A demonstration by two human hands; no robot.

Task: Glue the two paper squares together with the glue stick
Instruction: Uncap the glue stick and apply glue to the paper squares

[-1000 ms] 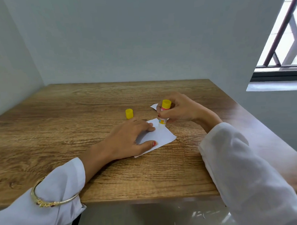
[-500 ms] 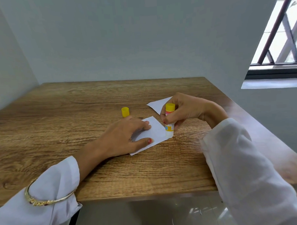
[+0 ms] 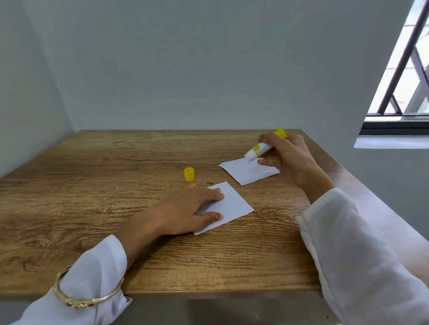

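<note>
Two white paper squares lie on the wooden table (image 3: 87, 192). My left hand (image 3: 186, 212) rests flat on the near square (image 3: 235, 205), with fingers and thumb pressing it down. The far square (image 3: 248, 172) lies to the right and farther back. My right hand (image 3: 289, 156) grips the uncapped glue stick (image 3: 259, 149), tilted with its white tip low over the far square's back corner, and a finger of that hand touches the same square. The yellow cap (image 3: 189, 174) stands upright between the two hands.
The table sits in a corner, with grey walls at the back and left. A barred window (image 3: 406, 75) and its sill are at the right. The table's front edge (image 3: 214, 291) runs just beyond my sleeves.
My right hand has carried the glue stick off the near square, back and to the right, to the far square. The stick now tilts instead of standing upright. My left hand stays put.
</note>
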